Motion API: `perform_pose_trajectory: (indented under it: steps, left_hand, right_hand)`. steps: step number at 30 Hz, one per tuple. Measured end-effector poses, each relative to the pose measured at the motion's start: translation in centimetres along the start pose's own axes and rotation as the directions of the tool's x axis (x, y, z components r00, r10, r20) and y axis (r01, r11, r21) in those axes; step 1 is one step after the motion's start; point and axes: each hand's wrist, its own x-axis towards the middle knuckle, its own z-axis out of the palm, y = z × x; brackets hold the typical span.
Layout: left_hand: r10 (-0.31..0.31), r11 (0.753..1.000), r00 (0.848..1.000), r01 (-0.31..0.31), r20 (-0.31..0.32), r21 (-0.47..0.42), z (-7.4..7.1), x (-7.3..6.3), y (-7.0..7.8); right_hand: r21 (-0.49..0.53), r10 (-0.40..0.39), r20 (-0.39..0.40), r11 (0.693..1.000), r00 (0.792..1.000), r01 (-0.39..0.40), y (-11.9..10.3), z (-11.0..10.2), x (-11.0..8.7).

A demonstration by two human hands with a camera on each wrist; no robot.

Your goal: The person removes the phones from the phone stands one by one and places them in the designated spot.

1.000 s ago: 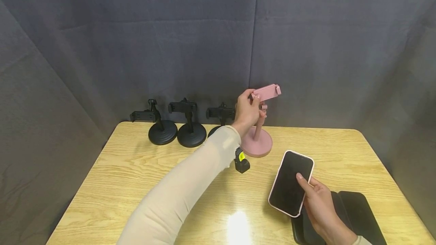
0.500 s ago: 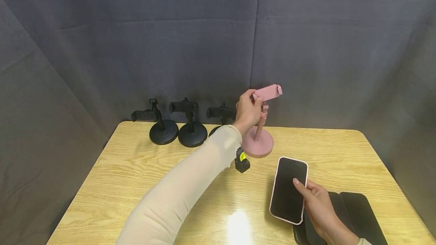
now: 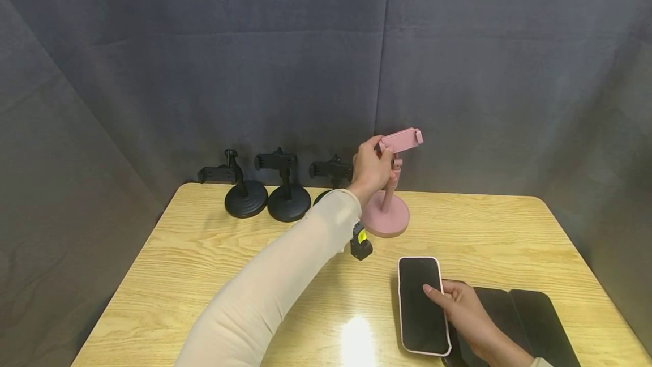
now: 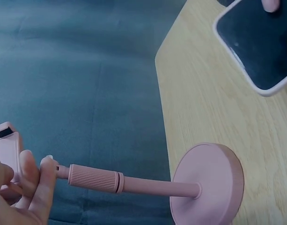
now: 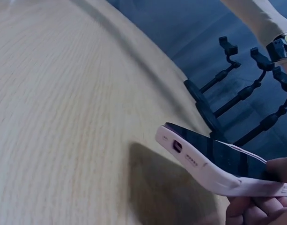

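Note:
A pink phone stand (image 3: 385, 217) stands upright near the table's back edge. My left hand (image 3: 373, 167) grips the left end of its tilted clamp head (image 3: 401, 140); in the left wrist view the fingers (image 4: 41, 190) curl about that clamp, beside the ribbed stem (image 4: 94, 178). My right hand (image 3: 471, 316) holds a smartphone (image 3: 423, 310) in a pale pink case, thumb across the dark screen. The right wrist view shows the phone's charging-port end (image 5: 177, 146) raised above the table, its shadow below.
Three black phone stands (image 3: 246, 200) line the back left; the third is partly hidden by my left arm. A black folded case or tablet cover (image 3: 535, 321) lies at the front right under my right hand. Grey curtains (image 3: 229, 72) enclose the table (image 3: 168, 276).
My right hand has brought the phone down and slightly left, toward the front of the table, turning it more upright in view. The left hand keeps its grip on the pink stand's clamp.

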Motion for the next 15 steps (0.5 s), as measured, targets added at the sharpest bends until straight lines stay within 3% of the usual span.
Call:
perform_pose_trajectory:
  steps: [6, 15]
  left_hand:
    - [-0.017, 1.0, 0.999, 0.018, 0.039, -0.02, 0.1, 0.0, 0.0]
    - [-0.023, 0.999, 0.999, 0.024, 0.044, -0.03, 0.2, 0.2, 0.0]
  right_hand:
    - [-0.037, 0.017, 0.008, 0.999, 1.0, -0.017, 0.8, 0.1, 0.3]
    - [-0.085, 0.046, 0.014, 0.995, 0.999, -0.045, 1.5, -0.1, 0.7]
